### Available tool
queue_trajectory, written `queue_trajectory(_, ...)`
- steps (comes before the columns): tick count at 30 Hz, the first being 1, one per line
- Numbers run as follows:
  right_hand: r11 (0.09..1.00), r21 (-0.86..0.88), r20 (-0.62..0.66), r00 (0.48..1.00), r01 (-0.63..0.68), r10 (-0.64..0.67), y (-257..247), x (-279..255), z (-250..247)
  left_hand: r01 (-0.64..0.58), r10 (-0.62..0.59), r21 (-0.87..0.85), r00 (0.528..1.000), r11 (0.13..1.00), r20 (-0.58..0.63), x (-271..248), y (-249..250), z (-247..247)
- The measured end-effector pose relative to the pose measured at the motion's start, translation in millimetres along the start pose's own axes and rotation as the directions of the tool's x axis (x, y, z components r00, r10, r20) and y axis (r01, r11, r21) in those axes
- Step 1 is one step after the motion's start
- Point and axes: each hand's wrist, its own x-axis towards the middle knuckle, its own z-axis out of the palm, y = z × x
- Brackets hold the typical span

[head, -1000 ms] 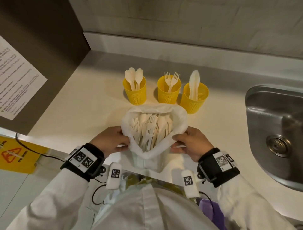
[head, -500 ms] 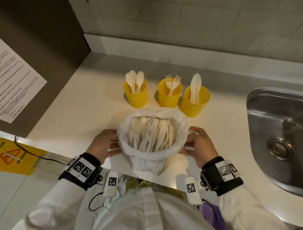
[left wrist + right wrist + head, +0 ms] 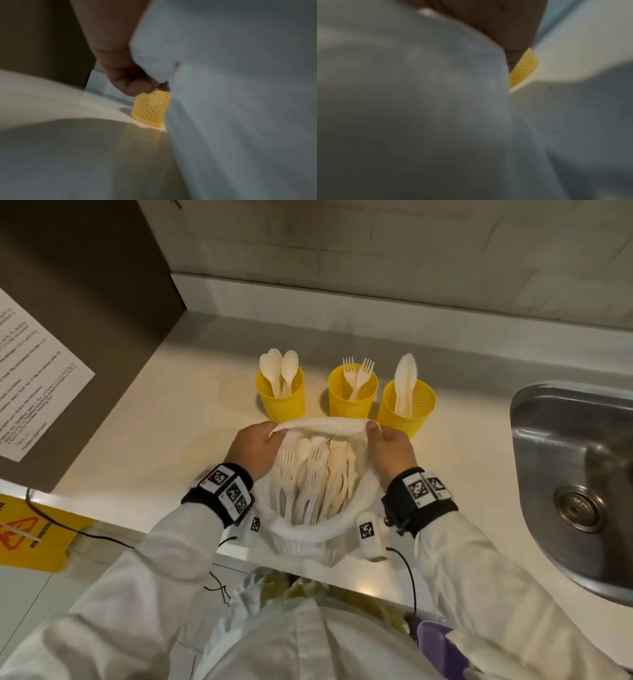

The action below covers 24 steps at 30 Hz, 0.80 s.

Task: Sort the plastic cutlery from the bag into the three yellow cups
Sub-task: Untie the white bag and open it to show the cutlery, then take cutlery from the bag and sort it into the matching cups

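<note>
A white plastic bag full of cream plastic cutlery stands near the counter's front edge. My left hand and right hand each pinch the far rim of the bag, one at either side. Behind it stand three yellow mesh cups: the left cup holds spoons, the middle cup holds forks, the right cup holds knives. In the left wrist view my fingers grip bag film in front of a yellow cup. The right wrist view is mostly blurred bag.
A steel sink is set into the counter at the right. A dark cabinet side with a printed notice rises at the left. A yellow floor sign stands below the counter edge. The backsplash wall runs behind the cups.
Both hands have moved from the near sides of the bag's mouth to its far rim and now pinch it there. The bag's opening looks narrower and stretched between them.
</note>
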Motion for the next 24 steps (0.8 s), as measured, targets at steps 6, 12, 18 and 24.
queue_trajectory(6, 0.973, -0.060, 0.049, 0.973, -0.221, 0.224, 2.6, 2.9, -10.2, 0.455, -0.287, -0.456, 0.875, 0.765, 0.390, -1.1, -14.0, -7.6)
queue_trajectory(12, 0.961, -0.183, 0.172, 0.956, -0.206, 0.238, 11.2, -48.7, -37.1, 0.385, -0.318, -0.170, 0.892, 0.907, 0.321, -43.1, -31.4, -22.7)
queue_trajectory(18, 0.895, 0.136, 0.422, 0.842, -0.425, 0.335, 40.2, -64.9, -39.1, 0.458, -0.347, -0.418, 0.883, 0.785, 0.316, -81.2, -45.6, -19.4)
queue_trajectory(24, 0.881, 0.268, 0.396, 0.878, -0.390, 0.269, 64.5, -60.1, -35.7, 0.619, -0.443, -0.714, 0.768, 0.328, 0.462, -90.6, -40.4, -15.7)
